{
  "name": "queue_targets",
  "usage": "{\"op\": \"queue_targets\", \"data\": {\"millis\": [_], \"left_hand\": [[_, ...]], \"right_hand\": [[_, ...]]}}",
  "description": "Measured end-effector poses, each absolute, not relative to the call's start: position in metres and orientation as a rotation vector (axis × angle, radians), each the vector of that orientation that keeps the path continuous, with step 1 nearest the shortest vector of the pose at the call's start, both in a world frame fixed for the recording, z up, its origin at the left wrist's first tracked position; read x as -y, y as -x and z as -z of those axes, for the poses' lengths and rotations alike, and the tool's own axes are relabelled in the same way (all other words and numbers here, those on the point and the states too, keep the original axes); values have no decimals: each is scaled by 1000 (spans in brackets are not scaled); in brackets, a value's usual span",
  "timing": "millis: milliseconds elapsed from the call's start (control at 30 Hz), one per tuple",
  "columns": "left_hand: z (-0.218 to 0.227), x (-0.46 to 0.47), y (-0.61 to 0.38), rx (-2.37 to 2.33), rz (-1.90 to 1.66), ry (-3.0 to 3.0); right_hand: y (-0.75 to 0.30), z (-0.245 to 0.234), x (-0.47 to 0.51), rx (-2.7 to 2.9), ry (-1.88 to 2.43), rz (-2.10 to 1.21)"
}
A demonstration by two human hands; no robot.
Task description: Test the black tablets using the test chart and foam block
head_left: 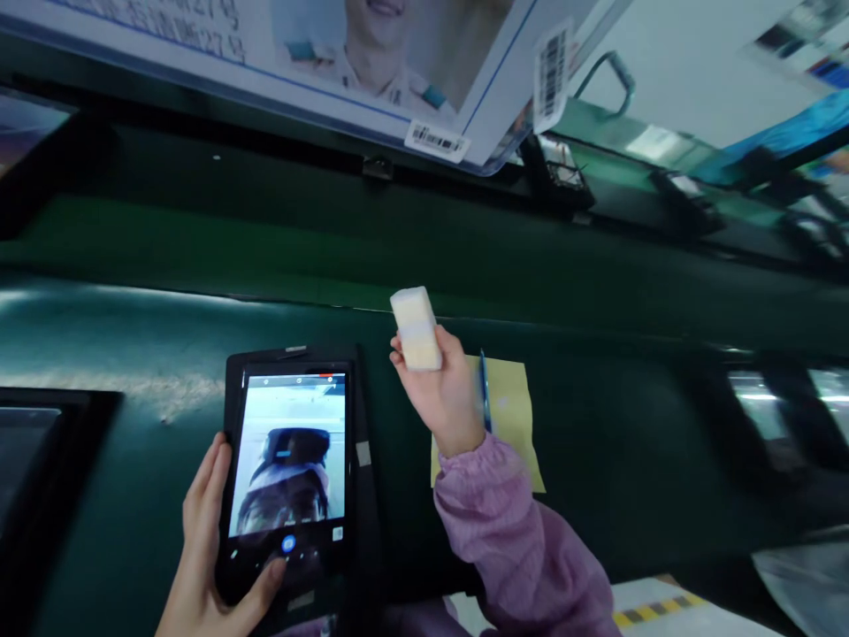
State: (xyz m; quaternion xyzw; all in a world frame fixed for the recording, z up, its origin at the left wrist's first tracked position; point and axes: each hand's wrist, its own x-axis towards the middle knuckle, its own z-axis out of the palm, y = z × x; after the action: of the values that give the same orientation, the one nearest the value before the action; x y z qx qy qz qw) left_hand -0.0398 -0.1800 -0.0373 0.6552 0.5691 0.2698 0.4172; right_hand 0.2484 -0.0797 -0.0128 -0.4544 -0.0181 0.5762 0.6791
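My left hand point(216, 557) grips the lower left of a black tablet point(288, 456), with the fingers along its side edge and the thumb over the front near the round blue button. The lit screen shows a camera picture with a dark shape in it. Under the tablet lies a black case or tray point(368, 513). In my right hand point(441, 394) is a small off-white block point(416, 327) with a paler band round its middle. It is held up to the right of the tablet, and whether it is foam or an eraser I cannot tell.
A yellow paper point(517, 416) with a blue pen point(485, 389) lies beyond my right wrist on the green bench point(616, 416). Another dark device point(46, 451) sits at far left. A printed sign board point(265, 71) hangs above; blurred dark devices point(762, 416) lie at right.
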Motion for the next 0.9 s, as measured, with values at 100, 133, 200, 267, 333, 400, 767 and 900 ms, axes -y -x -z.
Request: {"op": "queue_targets", "data": {"millis": [100, 133, 200, 267, 333, 400, 767, 900], "left_hand": [[36, 181, 38, -1425, -688, -1615], [36, 181, 38, -1430, -691, -1610], [36, 181, 38, -1435, -692, -1607], [36, 182, 39, -1430, -691, -1612], [38, 183, 39, -1425, -694, -1606], [39, 183, 40, -1426, -699, -1586], [40, 182, 42, -1407, -697, -1602], [38, 181, 41, -1418, -696, -1588]], "right_hand": [[-243, 15, 81, 23, 1028, -1292], [-242, 16, 81, 21, 1030, -1291], [-240, 17, 81, 39, 1034, -1307], [-239, 19, 81, 79, 1041, -1349], [-239, 20, 81, 110, 1054, -1381], [-239, 22, 81, 127, 1075, -1399], [-230, 40, 90, 911, 1342, -837], [-223, 50, 95, 1191, 1373, -680]]}}
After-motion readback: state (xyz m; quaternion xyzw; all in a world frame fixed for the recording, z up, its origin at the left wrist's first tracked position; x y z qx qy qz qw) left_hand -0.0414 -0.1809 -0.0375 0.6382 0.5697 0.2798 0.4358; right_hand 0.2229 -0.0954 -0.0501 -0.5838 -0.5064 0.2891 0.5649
